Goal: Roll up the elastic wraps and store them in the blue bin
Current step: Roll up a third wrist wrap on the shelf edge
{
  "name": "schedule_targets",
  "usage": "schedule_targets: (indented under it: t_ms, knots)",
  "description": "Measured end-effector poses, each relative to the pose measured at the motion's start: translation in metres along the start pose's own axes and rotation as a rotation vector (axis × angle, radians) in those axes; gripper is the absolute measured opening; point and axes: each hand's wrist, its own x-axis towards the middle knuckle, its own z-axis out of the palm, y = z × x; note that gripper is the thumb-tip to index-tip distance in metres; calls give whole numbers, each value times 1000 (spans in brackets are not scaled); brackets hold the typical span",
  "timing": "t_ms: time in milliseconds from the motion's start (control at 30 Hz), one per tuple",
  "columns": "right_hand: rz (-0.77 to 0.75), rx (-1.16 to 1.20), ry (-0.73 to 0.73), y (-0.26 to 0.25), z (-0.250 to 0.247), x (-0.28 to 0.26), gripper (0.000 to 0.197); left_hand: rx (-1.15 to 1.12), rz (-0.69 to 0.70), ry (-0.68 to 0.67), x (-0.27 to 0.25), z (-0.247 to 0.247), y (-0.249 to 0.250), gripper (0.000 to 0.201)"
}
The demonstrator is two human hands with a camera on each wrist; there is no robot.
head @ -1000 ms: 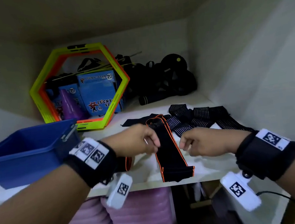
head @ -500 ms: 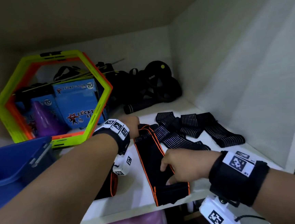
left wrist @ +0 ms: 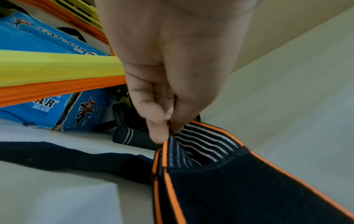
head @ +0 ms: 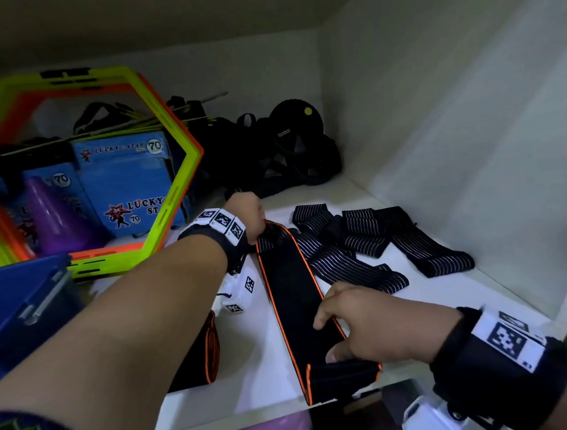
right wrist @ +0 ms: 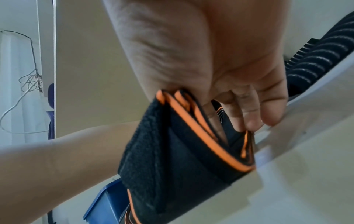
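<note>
The orange-edged wrap [head: 291, 282] lies stretched flat on the shelf [head: 252, 348], running from mid-shelf to the front edge, its near end hanging over. Left hand [head: 245, 211] pinches the far end, fingers [left wrist: 159, 133] closed on the hem. Right hand [head: 370, 327] has its grip curled round the folded near end. Looks like the straightening step, pre-roll. Next: start a tight roll from one end, w/ tension kept. Blue bin [head: 19, 306] sits at the shelf's left front corner; striped wraps [head: 364, 249] wait toward the right.

A white shelf [head: 419, 292] is loaded with a blue bin [head: 16, 306], hexagon rings [head: 159, 225], blue boxes [head: 125, 180], striped wraps [head: 363, 238] and an orange-edged wrap [head: 291, 282].
</note>
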Motion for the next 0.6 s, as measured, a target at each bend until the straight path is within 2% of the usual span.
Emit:
schedule_targets:
  t_ms: [133, 233, 333, 433, 533, 600]
  knots:
    - [7, 22, 13, 1, 2, -2, 50, -38, -23, 27, 2, 11, 1, 27]
    - [-5, 49, -7, 2, -1, -4, 46, -39, -50, 47, 4, 19, 0, 21]
    - [-13, 96, 7, 1, -6, -7, 35, -55, -61, 40, 2, 19, 1, 1]
    - [7, 199, 56, 3, -8, -6, 25, -159, -58, 30, -5, 15, 1, 21]
    - [46, 258, 105, 7, -9, -2, 21, -246, -50, 116, -19, 7, 2, 20]
    - [54, 264, 107, 8, -10, 2, 24, -218, 34, 146, -34, 4, 6, 16]
